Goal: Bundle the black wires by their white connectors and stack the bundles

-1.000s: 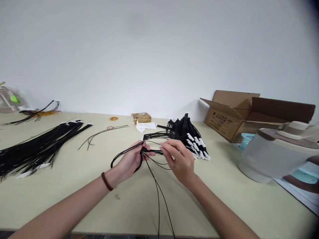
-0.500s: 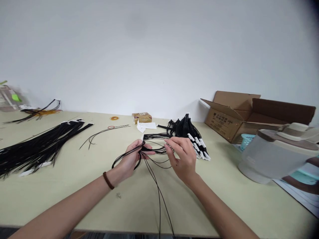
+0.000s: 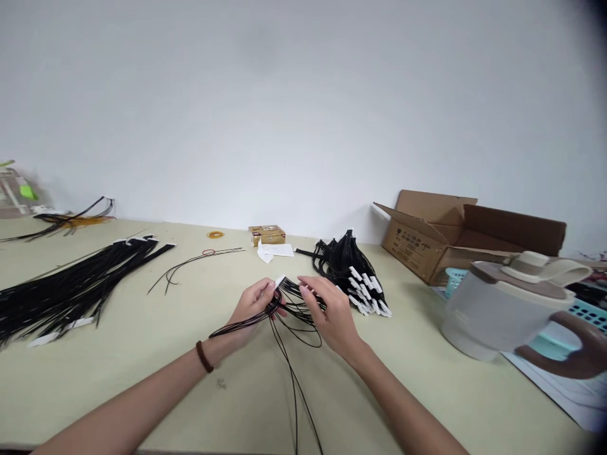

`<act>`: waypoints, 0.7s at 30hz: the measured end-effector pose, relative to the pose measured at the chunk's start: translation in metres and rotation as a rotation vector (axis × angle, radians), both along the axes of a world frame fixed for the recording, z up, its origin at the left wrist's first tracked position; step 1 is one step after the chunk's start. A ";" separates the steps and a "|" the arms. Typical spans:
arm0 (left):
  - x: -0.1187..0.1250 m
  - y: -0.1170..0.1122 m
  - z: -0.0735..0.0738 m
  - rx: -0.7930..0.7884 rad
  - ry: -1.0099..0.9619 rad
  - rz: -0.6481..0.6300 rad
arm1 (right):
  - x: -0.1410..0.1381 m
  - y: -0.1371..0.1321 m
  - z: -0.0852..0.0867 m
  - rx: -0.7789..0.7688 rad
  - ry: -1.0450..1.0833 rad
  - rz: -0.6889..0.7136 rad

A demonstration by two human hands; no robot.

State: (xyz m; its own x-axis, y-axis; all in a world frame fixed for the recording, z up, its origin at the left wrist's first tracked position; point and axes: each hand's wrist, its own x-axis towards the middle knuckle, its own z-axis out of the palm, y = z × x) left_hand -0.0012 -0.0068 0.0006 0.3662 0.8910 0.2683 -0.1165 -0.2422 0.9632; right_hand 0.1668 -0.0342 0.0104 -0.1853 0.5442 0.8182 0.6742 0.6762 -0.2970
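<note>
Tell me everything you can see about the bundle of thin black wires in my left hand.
The bundle of thin black wires looks flexible and plastic-coated, with a small white connector at its upper end. Your bare left hand grips it where strands gather, above a pale green tabletop. Some loop leftward, others fan toward your bare right hand, and two long ones trail toward the picture's bottom. Whether the right hand pinches any is unclear.
</note>
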 end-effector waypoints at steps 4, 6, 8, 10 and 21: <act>0.000 0.000 0.001 -0.025 0.007 0.000 | -0.002 0.001 -0.001 -0.058 0.028 0.038; 0.000 -0.002 0.003 -0.034 0.008 -0.003 | -0.002 0.001 -0.001 -0.091 0.041 0.077; 0.001 -0.005 0.006 -0.032 -0.006 -0.010 | -0.003 0.000 -0.001 -0.106 0.046 0.107; 0.001 -0.006 0.007 -0.022 -0.028 -0.018 | -0.004 -0.002 0.001 -0.095 0.045 0.114; 0.001 -0.006 0.002 0.039 -0.018 0.018 | -0.006 -0.009 0.001 -0.011 -0.119 0.046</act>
State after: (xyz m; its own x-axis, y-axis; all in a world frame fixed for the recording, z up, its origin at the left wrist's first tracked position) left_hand 0.0002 -0.0127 0.0026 0.3446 0.8863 0.3095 -0.1290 -0.2819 0.9507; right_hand 0.1608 -0.0432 0.0113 -0.3060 0.5418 0.7828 0.6735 0.7043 -0.2242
